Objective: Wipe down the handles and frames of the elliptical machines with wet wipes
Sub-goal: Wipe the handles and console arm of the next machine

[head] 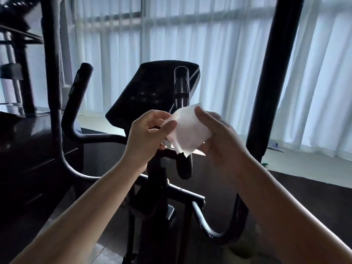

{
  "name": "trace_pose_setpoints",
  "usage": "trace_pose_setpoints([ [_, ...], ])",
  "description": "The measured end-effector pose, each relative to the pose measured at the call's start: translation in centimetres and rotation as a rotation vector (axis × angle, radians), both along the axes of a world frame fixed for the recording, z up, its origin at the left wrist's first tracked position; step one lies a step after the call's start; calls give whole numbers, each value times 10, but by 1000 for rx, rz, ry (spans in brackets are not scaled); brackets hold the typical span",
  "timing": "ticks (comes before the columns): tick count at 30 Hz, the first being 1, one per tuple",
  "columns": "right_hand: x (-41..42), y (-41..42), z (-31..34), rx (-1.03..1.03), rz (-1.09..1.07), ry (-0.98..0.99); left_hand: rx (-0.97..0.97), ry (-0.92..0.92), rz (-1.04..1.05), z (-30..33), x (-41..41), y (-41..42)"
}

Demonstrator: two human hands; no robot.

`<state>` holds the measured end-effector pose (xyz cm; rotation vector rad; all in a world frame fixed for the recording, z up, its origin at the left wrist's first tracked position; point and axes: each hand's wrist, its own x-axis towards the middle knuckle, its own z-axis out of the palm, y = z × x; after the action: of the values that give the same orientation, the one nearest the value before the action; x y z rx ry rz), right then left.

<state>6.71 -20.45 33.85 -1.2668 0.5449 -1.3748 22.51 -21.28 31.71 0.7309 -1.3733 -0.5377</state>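
At frame centre the left hand (152,130) pinches one edge of the thin white wet wipe (187,128), and the right hand (219,138) grasps the other side, holding it in the air. Stretched between them, it could tear or slip free. Beyond, the short black grip handle (182,86) and dark console (152,92) stand clear, open space left, a thick black upright pole (274,73) crowding the right.

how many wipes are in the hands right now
1: a single white wipe, pinched between the left hand and the right hand, in front of the elliptical's console. Folded layers could hide another.
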Motion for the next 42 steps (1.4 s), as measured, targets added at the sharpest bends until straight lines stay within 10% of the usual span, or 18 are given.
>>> trace_pose_setpoints([
  [6, 12, -18, 51, -328, -398, 3, -48, 38, 111, 26, 11, -16],
  [9, 18, -53, 92, -1077, -996, 389, 7, -16, 66, 15, 17, -22],
  [11, 23, -82, 100, -1346, -967, 776, 55, -12, -13, 7, 19, -21],
  [13, 25, -96, 90, -1316, -852, 997, 94, 9, -90, 2, 20, -20],
  [21, 16, -56, 8, -1253, -686, 833, 137, 30, -213, -10, 24, -12],
  [42, 34, -46, -211, -960, -961, 576, 464, -168, -426, -78, 7, 9],
])
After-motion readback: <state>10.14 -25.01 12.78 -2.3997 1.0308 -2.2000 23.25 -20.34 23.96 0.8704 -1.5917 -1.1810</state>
